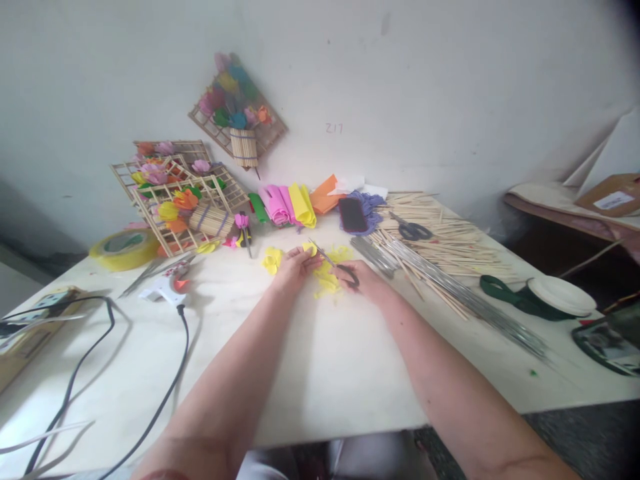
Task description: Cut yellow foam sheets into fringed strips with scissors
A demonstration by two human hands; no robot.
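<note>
In the head view, my left hand (295,265) is closed on a small yellow paper piece (310,249), pinched at the fingertips. My right hand (363,280) grips dark-handled scissors (352,275), whose blades reach left toward that paper. Whether the blades touch the paper is hard to make out. Yellow paper scraps (327,283) are scattered on the table under and between both hands. Just left of my left hand lies a small heap of cut yellow paper (272,261).
Crepe paper rolls (280,204), a phone (353,215) and a second pair of scissors (414,230) lie farther back. Wooden sticks (450,233) and metal wires (450,287) spread at right. At left are a glue gun (165,288), tape roll (124,249) and flower-decorated stick frames (175,200).
</note>
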